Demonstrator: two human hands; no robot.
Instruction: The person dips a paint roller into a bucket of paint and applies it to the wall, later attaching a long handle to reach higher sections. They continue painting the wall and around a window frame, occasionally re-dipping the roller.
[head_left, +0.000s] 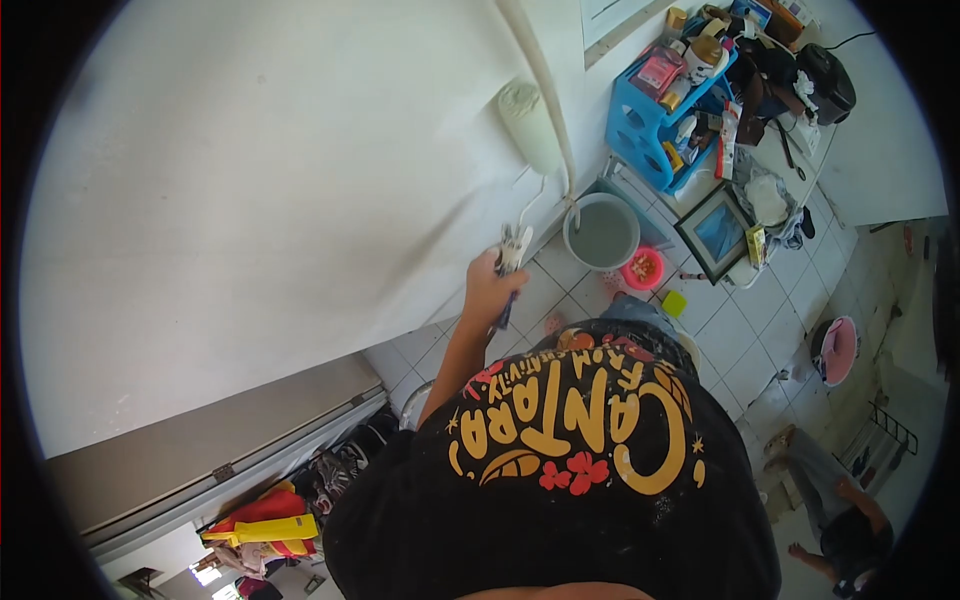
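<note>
My left hand (493,290) holds the paint roller (530,125), fingers wrapped tight round its handle. The roller touches the white wall (250,180).

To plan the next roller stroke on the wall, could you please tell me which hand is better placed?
Left, probably. The left hand grips the handle of the paint roller, whose sleeve lies against the white wall beside it. The right hand is not in view.

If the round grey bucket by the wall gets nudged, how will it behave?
The round grey bucket looks wide, so probably slides on the white floor tiles rather than tipping. It seems filled, so likely heavy and sloshy.
</note>
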